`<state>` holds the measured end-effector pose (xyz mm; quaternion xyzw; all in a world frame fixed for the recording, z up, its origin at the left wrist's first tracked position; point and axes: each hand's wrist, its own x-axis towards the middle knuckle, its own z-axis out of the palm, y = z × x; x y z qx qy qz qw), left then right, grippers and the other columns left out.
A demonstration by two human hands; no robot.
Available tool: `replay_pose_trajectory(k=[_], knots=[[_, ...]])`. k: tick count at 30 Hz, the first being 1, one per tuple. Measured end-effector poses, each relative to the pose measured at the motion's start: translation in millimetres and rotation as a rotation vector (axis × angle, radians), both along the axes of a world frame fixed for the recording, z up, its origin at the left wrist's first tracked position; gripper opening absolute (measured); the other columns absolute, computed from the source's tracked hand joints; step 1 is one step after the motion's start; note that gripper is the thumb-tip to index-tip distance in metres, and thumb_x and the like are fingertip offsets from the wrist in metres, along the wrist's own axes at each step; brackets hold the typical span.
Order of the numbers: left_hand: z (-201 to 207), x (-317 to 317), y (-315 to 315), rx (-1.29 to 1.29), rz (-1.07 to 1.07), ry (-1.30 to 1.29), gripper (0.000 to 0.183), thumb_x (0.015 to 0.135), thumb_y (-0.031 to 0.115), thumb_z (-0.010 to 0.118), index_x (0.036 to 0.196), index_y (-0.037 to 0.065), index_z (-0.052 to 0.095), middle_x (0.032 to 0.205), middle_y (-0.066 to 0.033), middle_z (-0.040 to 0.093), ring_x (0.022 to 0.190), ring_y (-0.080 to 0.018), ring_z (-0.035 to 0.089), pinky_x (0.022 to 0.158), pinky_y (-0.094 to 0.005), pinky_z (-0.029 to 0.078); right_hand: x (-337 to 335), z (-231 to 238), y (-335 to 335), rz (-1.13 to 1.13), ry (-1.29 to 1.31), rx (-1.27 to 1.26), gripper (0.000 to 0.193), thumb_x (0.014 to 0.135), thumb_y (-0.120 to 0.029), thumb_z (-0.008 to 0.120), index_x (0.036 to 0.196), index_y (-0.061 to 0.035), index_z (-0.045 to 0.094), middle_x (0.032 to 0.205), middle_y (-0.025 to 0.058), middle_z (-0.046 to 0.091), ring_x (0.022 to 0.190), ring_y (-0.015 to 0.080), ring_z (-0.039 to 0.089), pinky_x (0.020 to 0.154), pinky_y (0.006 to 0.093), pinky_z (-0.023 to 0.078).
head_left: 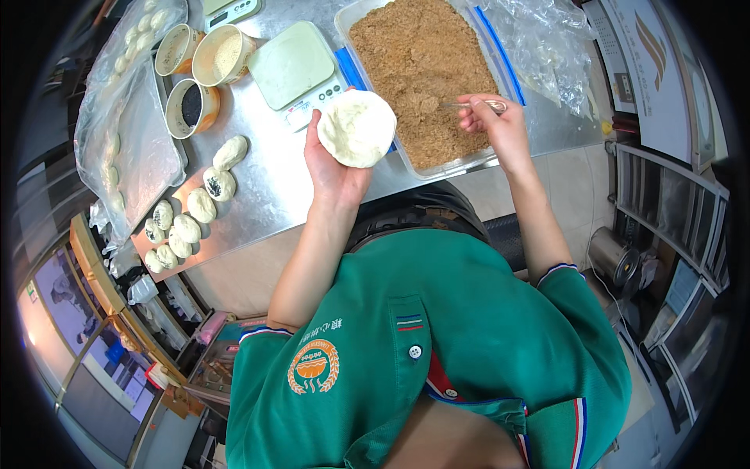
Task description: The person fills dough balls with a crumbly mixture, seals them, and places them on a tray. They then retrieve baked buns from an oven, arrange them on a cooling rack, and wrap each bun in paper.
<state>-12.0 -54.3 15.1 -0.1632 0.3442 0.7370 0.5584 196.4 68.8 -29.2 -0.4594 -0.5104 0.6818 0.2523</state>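
My left hand [332,173] cups a round, white dough wrapper [357,129] from below, its middle pressed into a hollow that holds no filling. Between the fingers and thumb of my right hand [501,129] is a thin metal spoon [453,105], its tip over or in the brown, crumbly filling [422,59]. A clear plastic tub [341,30] with blue side clips contains that filling. The wrapper is close to the tub's near left corner, in front of the pale green kitchen scale [293,66].
Several dough buns [201,205], some with black seeds, lie at the left. Behind them stand a cup of black seeds [209,113], a cup of pale grains [244,56] and another cup [166,56]. Plastic film [129,102] covers a tray of dough pieces. A crumpled clear bag [555,55] lies at right.
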Motion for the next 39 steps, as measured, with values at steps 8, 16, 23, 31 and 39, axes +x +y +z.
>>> replay_pose_trajectory(k=[8,16,23,31,39], knots=[[8,24,34,0.003,0.027,0.194,0.054,0.104,0.041,0.02,0.132,0.006,0.051,0.129,-0.0101,0.058,0.123,-0.0254,0.052,0.104,-0.0402,0.042,5,52,-9,-0.168,0.141,0.141,0.028,0.098,-0.012,0.051,0.111,0.0093,0.063,0.088,0.0122,0.067,0.074,0.0145,0.063,0.068,0.0265,0.051],[-9,46,87,0.162,-0.016,-0.147,0.058,0.104,0.043,0.019,0.127,0.001,0.051,0.124,-0.0143,0.057,0.117,-0.0298,0.053,0.105,-0.0466,0.041,-13,41,-51,0.172,-0.204,1.297,0.043,0.078,0.006,0.064,0.12,0.0024,0.062,0.102,0.0173,0.062,0.084,0.029,0.063,0.072,0.0362,0.052],[-19,35,76,0.284,-0.069,-0.176,0.06,0.102,0.046,0.018,0.134,0.004,0.047,0.132,-0.0207,0.051,0.127,-0.0393,0.045,0.109,-0.0665,0.028,2,47,-48,-0.051,-0.046,1.026,0.03,0.088,0.002,0.057,0.117,0.0041,0.062,0.105,0.0167,0.063,0.085,0.0225,0.062,0.073,0.0318,0.051],[-19,14,58,0.271,-0.047,-0.111,0.055,0.101,0.044,0.026,0.133,0.004,0.048,0.124,-0.0173,0.056,0.12,-0.0364,0.051,0.106,-0.0602,0.037,-1,49,-33,-0.304,0.322,0.239,0.023,0.098,-0.007,0.049,0.11,0.0069,0.063,0.091,0.0136,0.069,0.075,0.013,0.062,0.068,0.026,0.05],[-22,-10,31,0.486,-0.056,-0.241,0.059,0.101,0.046,0.023,0.137,0.004,0.043,0.131,-0.0188,0.051,0.124,-0.0373,0.049,0.108,-0.0611,0.035,-14,8,-25,0.099,-0.219,0.49,0.02,0.095,-0.01,0.053,0.103,0.0025,0.066,0.087,0.0121,0.07,0.077,0.014,0.067,0.068,0.0275,0.053]])
